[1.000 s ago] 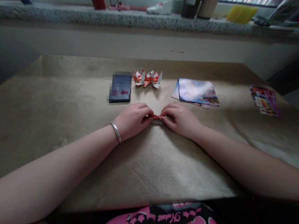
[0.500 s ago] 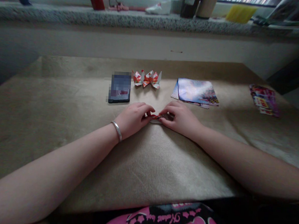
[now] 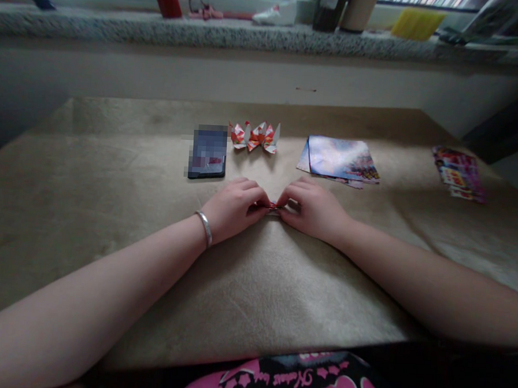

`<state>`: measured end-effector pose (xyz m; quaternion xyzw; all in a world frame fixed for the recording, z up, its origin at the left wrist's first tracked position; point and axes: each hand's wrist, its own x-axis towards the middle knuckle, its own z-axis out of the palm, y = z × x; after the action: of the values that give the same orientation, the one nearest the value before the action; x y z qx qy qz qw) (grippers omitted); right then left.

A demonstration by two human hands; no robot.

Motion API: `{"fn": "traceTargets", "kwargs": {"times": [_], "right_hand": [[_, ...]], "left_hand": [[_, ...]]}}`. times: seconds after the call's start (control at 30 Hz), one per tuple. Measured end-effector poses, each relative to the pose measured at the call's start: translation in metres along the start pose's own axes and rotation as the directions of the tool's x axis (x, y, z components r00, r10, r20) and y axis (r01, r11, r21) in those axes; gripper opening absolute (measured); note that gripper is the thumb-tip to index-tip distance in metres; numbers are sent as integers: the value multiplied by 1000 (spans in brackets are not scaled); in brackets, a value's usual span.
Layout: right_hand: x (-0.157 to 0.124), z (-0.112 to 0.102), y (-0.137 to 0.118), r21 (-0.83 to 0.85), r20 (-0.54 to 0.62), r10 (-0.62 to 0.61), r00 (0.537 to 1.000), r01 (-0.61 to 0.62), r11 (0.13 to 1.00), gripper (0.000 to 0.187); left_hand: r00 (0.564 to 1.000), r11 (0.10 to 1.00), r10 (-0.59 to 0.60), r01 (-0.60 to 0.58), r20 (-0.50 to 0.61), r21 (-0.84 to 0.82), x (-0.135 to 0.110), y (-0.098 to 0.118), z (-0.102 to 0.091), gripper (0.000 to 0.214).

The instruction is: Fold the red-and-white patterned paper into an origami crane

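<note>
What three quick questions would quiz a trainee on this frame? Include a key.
1. Which side is the silver bracelet worn on, left or right?
2. True or false: the dark device lies to the left of the folded paper figures.
3. Between them, the left hand and right hand hold: (a) the glossy sheets, (b) the yellow block, (c) the small red paper piece.

Key:
1. Left
2. True
3. c
</note>
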<state>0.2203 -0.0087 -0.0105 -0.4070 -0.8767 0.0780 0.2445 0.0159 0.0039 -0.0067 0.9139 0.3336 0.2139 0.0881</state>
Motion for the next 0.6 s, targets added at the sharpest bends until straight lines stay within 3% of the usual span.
{"fn": "traceTargets", "kwargs": {"times": [0.17, 0.47, 0.6], "right_hand": [[0, -2, -3, -111, 31, -26, 999, 29, 993, 8], [1, -2, -4, -136, 80, -101, 992, 112, 984, 15], [2, -2, -3, -98, 81, -71, 994, 78, 992, 14]], "left_hand": [[1000, 999, 28, -28, -7, 20, 0, 0, 2, 13], [997, 990, 72, -74, 22, 122, 1, 2, -1, 22], [999, 990, 41, -44, 23, 134, 0, 2, -2, 24]]}}
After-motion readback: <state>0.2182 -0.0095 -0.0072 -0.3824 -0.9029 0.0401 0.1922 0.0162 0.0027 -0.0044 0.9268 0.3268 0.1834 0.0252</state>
